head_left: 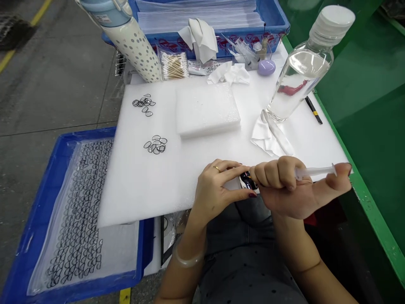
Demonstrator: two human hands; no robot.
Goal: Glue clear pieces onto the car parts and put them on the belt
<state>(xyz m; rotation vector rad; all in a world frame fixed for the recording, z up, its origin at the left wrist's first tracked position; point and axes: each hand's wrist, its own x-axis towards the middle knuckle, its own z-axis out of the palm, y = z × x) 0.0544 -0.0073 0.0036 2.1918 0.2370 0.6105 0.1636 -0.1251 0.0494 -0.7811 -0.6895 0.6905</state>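
Between the thumb and fingers of my left hand (220, 185) is a small glossy black part (247, 180), held at the front edge of the white foam board (142, 185). My right hand (291, 185) is wrapped round a clear plastic syringe (316, 171), its thumb against the plunger end. The syringe's front end is hidden by the fingers, close to the black part. Two loose groups of thin black rings, one farther back (145, 102) and one nearer (156, 145), lie on the board's left side.
A thick white foam block (207, 109) sits mid-board. On the right stands a clear liquid bottle (300, 67) by a white cloth (268, 135) and tweezers (314, 110). Behind are a dotted flask (133, 46), cotton swabs (174, 65) and a blue bin (275, 29). A blue tray (19, 261) holds many rings.
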